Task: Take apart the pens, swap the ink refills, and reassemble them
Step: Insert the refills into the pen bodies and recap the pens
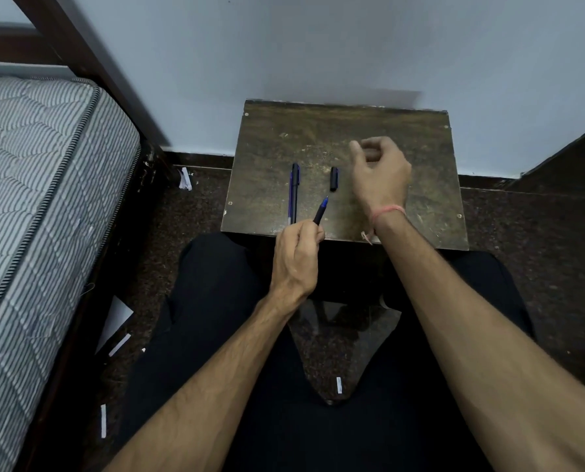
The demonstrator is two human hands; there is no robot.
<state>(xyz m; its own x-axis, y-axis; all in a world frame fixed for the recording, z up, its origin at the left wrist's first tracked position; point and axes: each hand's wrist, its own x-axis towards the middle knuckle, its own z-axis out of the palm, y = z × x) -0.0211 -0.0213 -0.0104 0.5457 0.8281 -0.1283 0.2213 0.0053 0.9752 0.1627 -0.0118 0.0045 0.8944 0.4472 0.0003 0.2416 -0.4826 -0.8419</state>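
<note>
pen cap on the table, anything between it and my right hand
Nothing visible. The pen cap lies alone on the table, with bare tabletop between it and the right hand hovering just beside it.

Dark brown mottled table (403,124); black capped pen (294,192) with a blue refill (289,199) near its left edge; black cap (334,178); black pen (320,212), blue tip; grey-and-white striped mattress (29,185); pink wrist thread (386,212)

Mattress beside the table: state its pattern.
The mattress has grey and white stripes with quilted stitching, seen best in the head view.
</note>
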